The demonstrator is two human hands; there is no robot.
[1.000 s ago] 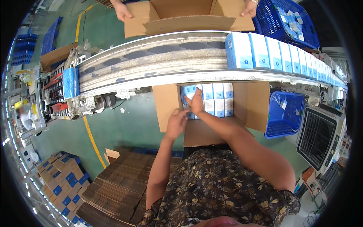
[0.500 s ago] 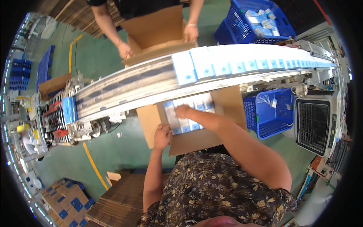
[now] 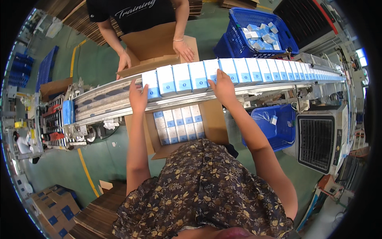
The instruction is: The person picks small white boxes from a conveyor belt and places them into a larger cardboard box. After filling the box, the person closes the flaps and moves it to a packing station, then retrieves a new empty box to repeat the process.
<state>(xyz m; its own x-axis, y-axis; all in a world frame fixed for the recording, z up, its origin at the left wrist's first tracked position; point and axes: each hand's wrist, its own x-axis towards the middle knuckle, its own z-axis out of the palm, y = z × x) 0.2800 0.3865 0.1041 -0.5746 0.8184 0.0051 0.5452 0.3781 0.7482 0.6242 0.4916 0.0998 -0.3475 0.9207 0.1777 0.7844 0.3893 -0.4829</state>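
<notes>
A long row of white-and-blue cartons (image 3: pixel 182 77) stands upright on the conveyor (image 3: pixel 107 99) in front of me. My left hand (image 3: pixel 138 96) is at the row's left end, thumb and fingers apart beside the end carton (image 3: pixel 151 84). Farther right, my right hand (image 3: pixel 223 88) rests against the row, with thumb and forefinger spread over the carton fronts. Several cartons stand between my hands. Below the conveyor, close to my body, an open cardboard box (image 3: pixel 217 121) holds two rows of the same cartons (image 3: pixel 179 123).
Across the conveyor, a person (image 3: pixel 135 18) has both hands at another open cardboard box (image 3: pixel 149 42). A blue basket of loose cartons (image 3: pixel 238 44) stands far right; another blue basket (image 3: pixel 284 133) is nearer. Flattened cardboard (image 3: pixel 99 213) lies stacked lower left.
Both my hands have left the box and moved up to the conveyor row. The row now reaches farther left. The other person's right-side hand has shifted onto their box's edge.
</notes>
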